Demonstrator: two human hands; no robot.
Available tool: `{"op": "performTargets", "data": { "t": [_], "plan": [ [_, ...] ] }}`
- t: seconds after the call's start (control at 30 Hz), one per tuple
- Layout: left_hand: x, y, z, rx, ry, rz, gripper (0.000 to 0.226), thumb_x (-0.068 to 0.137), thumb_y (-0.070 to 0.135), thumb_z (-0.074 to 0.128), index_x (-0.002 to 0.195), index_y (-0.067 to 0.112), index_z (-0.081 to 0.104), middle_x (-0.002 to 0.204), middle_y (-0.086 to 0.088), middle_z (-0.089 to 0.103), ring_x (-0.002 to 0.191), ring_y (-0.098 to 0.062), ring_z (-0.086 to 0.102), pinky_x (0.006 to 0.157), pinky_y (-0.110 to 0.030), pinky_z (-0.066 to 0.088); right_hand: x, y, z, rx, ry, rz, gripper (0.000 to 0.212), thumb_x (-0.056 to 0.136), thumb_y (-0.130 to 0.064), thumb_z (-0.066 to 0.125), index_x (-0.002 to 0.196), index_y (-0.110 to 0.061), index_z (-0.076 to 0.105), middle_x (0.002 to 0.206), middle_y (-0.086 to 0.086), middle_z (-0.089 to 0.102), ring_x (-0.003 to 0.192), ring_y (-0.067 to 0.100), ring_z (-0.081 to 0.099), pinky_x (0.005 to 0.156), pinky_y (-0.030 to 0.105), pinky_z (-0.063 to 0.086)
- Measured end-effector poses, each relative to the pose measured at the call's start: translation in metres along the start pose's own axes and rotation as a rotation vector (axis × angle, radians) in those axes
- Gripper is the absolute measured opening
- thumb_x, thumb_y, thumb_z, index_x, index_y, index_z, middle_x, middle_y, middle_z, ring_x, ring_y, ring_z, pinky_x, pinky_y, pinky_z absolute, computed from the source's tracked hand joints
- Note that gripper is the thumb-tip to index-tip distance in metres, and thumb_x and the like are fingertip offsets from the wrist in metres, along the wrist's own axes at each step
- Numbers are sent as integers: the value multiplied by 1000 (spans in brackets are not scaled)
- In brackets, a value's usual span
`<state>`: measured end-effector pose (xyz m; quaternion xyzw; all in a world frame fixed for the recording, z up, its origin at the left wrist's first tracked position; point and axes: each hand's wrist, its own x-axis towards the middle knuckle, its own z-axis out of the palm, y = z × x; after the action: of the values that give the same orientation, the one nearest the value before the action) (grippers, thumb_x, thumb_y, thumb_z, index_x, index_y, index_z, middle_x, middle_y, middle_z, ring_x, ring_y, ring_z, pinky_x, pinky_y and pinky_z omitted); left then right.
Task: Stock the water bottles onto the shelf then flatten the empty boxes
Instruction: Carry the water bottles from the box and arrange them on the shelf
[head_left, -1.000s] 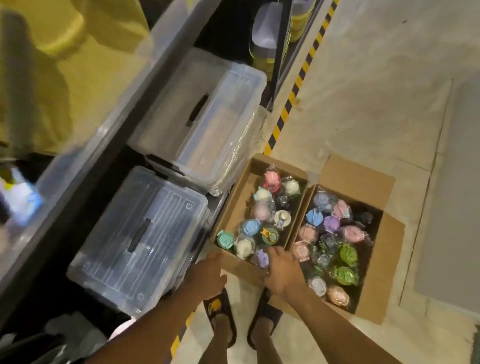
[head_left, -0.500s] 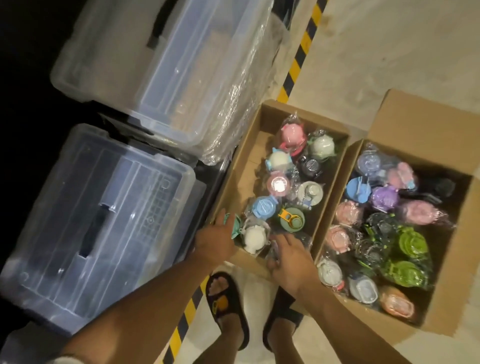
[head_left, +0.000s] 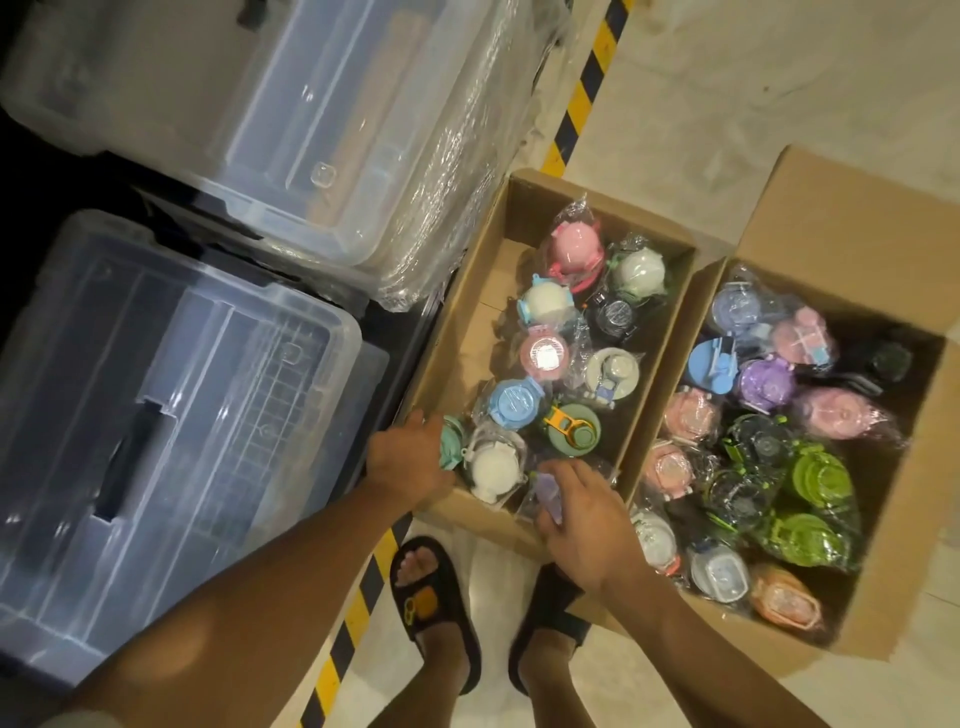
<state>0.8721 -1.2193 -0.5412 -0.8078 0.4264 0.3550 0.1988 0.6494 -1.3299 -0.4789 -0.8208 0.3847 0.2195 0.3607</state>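
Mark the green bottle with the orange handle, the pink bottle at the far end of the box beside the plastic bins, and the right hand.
green bottle (head_left: 570, 430): head view, middle of its lid.
pink bottle (head_left: 574, 249): head view, top of its domed cap.
right hand (head_left: 584, 517): head view, back of the hand.

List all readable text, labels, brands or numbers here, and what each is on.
No readable text anywhere.
Left sandal: orange-yellow emblem, blurred, no letters legible.
Wrapped bottle lids: any print too small to read.
Floor tape: yellow-black stripes, no words.
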Motion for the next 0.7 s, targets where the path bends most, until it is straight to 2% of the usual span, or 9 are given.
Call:
{"op": "performTargets", "data": {
  "t": [0.07,0.17,0.2,0.3,0.33,0.43,0.53,0.6,0.7],
  "plan": [
    [-13,-1,-5,-97,-2,-33,86,83,64,67,152,26,32,154,-6,38,119,-34,62,86,-39,50,-1,-8,-4,-20,-15,-8,52,94,-35,59,144,-26,47,136,-1,54,125,21,50,107,39,43],
    [-41,-5,-16,-211,26,-116,88,82,65,68,152,26,32,146,-7,42,118,-35,62,89,-42,53,1,-20,-10,-54,-47,-19,55,94,-37,58,146,-26,44,140,-1,51,129,23,48,110,40,40],
    [-52,-7,-18,-263,69,-143,87,81,64,69,151,24,36,140,-8,45,114,-35,64,85,-42,54,3,-24,-12,-67,-58,-20,56,94,-37,58,146,-26,43,140,-1,50,131,23,46,111,40,38],
    [-99,-12,-22,-426,218,-113,79,74,60,73,134,12,55,112,-11,57,84,-35,68,61,-37,56,10,-33,-16,-98,-105,-8,62,93,-37,60,150,-25,38,144,0,46,135,23,43,114,41,34],
    [-114,-13,-24,-476,236,-129,78,74,55,77,134,11,56,113,-12,57,84,-34,68,60,-36,55,12,-34,-16,-113,-121,-1,65,92,-38,61,151,-25,36,146,0,44,136,23,41,115,42,32],
    [-159,-13,-36,-573,187,-224,88,75,48,83,147,17,43,135,-7,48,106,-30,66,73,-35,54,20,-35,-11,-164,-145,9,75,88,-48,65,151,-27,32,148,-1,41,137,24,39,116,43,31],
    [-198,-16,-38,-684,221,-279,90,73,58,76,146,21,41,137,-1,45,104,-22,62,67,-25,43,28,-38,-3,-218,-176,-29,83,85,-52,68,153,-26,29,147,1,40,136,25,40,116,44,33],
    [-215,-20,-34,-730,248,-302,90,71,59,78,146,24,41,135,3,45,102,-18,61,66,-22,43,33,-41,3,-256,-189,-63,84,84,-52,68,153,-24,28,147,2,40,134,27,41,114,44,34],
    [-229,-29,-22,-744,265,-331,86,72,32,90,143,23,43,134,5,45,104,-20,64,66,-17,44,40,-44,15,-298,-197,-78,88,84,-54,67,155,-23,26,148,6,40,131,31,45,111,46,38]
  ]
}}
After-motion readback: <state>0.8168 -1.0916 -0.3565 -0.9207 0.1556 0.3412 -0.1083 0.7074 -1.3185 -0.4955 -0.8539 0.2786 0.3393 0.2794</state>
